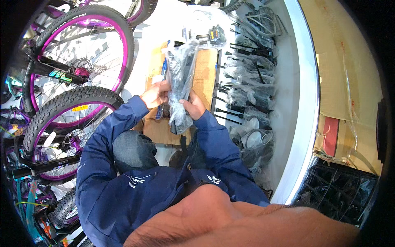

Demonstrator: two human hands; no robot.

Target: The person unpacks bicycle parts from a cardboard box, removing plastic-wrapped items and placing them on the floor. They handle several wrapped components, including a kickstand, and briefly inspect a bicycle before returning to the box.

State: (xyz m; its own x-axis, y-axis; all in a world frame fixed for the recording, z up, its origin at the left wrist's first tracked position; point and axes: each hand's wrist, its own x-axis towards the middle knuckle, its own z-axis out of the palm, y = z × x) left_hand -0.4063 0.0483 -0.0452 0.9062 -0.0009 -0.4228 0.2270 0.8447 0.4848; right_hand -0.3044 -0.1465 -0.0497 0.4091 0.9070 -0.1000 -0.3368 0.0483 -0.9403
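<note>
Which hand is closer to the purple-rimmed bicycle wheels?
Left. The left hand holds the left edge of the plastic-wrapped part, right of the bicycle wheels; the right hand grips its right side, farther away.

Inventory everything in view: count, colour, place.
Bagged part: one, black in clear plastic, between both hands
Cardboard box: one, brown, under the bagged part
Pedal: at least one, black and yellow, beyond the box
Bagged parts in a row: many, mostly black, right of the box
Bike wheels: several, black tyres, purple rims, left side
Large cardboard: count unclear, brown, far right
Dark crate: one, black, lower right
Jacket: one, navy, on the person
Left hand: one, bare, gripping the bagged part
Right hand: one, bare, gripping it too
</note>
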